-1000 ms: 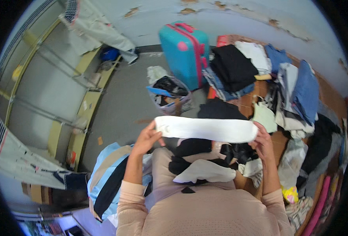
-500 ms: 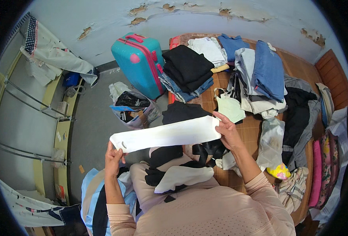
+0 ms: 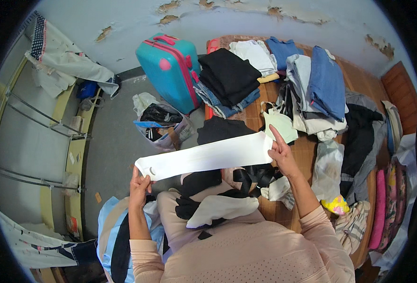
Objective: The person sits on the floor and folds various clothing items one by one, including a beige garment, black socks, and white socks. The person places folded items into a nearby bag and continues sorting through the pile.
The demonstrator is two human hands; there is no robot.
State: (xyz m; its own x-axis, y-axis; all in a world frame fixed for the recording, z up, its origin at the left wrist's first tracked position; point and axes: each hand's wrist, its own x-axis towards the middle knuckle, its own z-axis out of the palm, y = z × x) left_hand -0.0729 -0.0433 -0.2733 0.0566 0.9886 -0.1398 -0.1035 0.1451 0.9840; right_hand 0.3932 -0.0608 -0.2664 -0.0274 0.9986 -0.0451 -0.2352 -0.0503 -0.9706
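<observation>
A long white arm sleeve (image 3: pixel 204 156) with a small slit near its left end is stretched flat in front of me. My left hand (image 3: pixel 139 186) pinches the slit end between thumb and fingers. At the other end, my right hand (image 3: pixel 282 153) grips the edge, its index finger pointing up. Across my lap lies another white, sleeve-like piece (image 3: pixel 222 210), with black cloth (image 3: pixel 186 207) under and beside it. Beyond the stretched sleeve is a folded dark garment (image 3: pixel 227 129), and near my right hand a pale green cup-shaped piece (image 3: pixel 281 126).
Folded black clothes (image 3: pixel 229 75) and blue jeans (image 3: pixel 326 82) are stacked on the tiled-pattern surface (image 3: pixel 251 111). A teal suitcase (image 3: pixel 166 70) stands behind a stuffed bag (image 3: pixel 163 129). Striped cloth (image 3: pixel 112 236) lies by my left side. Shelving (image 3: pixel 74 188) runs along the left.
The sleeve stays stretched between both hands and has shifted slightly right in view. My right index finger now points up more. The whole scene has shifted a little as my head moved.
</observation>
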